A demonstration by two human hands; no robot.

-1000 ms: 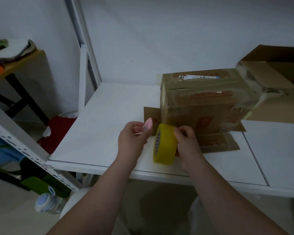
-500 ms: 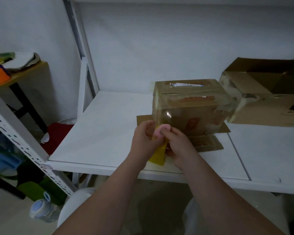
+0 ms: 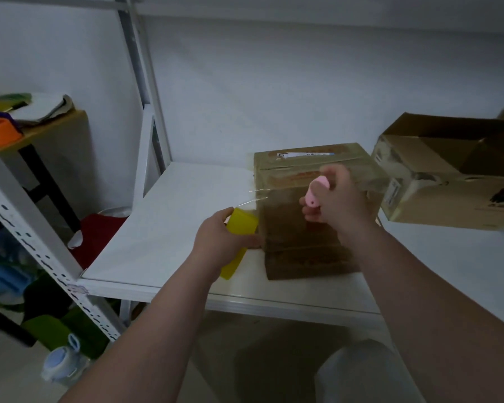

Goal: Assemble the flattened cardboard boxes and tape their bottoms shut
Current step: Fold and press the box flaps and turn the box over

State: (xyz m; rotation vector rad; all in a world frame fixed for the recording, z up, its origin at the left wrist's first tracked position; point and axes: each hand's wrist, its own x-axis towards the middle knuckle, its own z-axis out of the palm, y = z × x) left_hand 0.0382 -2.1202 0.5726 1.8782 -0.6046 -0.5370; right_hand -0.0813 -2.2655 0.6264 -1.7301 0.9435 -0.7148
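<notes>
A brown cardboard box (image 3: pixel 297 237) stands on the white shelf table (image 3: pixel 172 228) with its lower flaps spread flat. My left hand (image 3: pixel 216 242) grips a yellow tape roll (image 3: pixel 240 225) at the box's left side. A strip of clear tape (image 3: pixel 253 197) stretches from the roll toward the box's upper front. My right hand (image 3: pixel 341 205) is raised in front of the box and holds a small pink cutter (image 3: pixel 314 193). Whether it also pinches the tape end is hidden.
A second, open cardboard box (image 3: pixel 437 199) lies on its side at the right of the table. A white slotted shelf post (image 3: pixel 41 242) runs down the left. Bags and a water bottle (image 3: pixel 60 363) sit on the floor below left.
The roll passed from my right hand to my left, and the pink cutter from left to right. My hands have moved apart, drawing tape out. The right hand rose in front of the box.
</notes>
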